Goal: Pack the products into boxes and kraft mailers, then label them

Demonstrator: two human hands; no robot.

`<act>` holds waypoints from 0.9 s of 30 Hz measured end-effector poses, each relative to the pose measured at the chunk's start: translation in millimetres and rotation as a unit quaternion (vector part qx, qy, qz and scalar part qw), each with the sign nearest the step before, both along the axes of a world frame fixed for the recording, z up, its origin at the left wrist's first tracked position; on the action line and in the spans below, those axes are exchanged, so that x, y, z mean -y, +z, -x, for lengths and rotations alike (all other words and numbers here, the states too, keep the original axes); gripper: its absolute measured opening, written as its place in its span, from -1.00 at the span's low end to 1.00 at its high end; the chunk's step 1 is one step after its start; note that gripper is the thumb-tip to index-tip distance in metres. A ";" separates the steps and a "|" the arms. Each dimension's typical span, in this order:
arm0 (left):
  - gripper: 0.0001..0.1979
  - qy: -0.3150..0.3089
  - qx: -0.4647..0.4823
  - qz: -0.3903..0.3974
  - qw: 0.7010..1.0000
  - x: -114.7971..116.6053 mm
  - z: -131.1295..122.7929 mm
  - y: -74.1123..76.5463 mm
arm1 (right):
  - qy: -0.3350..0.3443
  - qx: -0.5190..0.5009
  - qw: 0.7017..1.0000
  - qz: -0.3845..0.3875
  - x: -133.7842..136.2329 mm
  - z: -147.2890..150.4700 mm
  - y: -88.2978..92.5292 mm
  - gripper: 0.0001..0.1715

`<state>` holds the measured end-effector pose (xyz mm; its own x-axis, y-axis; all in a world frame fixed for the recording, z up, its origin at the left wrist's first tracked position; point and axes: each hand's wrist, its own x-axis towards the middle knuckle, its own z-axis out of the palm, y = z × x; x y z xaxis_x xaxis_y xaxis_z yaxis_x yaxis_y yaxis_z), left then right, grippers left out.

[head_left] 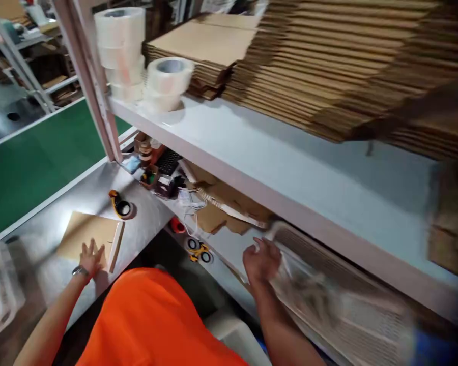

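My left hand (90, 257) lies flat with fingers spread on a small brown cardboard piece (84, 235) on the steel worktable (145, 223). My right hand (262, 260) reaches under the white shelf (259, 152) to a clear plastic bag (305, 290), blurred by motion, lying on a stack of ribbed cardboard sheets (351, 305). Its fingers curl at the bag's edge; the grip is smeared. My orange shirt fills the bottom of the view.
A tape dispenser (120, 206) sits beyond the left hand. Clear tape rolls (124, 51) and flat cardboard stacks (328, 66) are on the shelf. Small clutter (160, 175) lies at the back of the table. A green conveyor belt (34, 162) runs on the left.
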<state>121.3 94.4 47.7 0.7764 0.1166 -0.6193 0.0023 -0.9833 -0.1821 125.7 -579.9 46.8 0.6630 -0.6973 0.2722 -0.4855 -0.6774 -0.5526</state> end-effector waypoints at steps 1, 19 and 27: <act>-0.07 0.007 0.003 0.012 1.000 0.1 0.4 2.1 | 0.027 0.000 1.000 -0.011 -16.6 -14.0 -5.7 -0.55; 0.07 0.064 0.000 0.153 0.986 -9.1 10.8 -16.7 | 0.666 -0.192 0.713 -0.104 -409.9 -43.3 -62.4 -0.35; -0.22 0.080 0.040 0.214 0.973 -8.4 23.5 -15.2 | 0.721 -0.221 0.657 0.016 -468.7 -56.5 -67.1 -0.32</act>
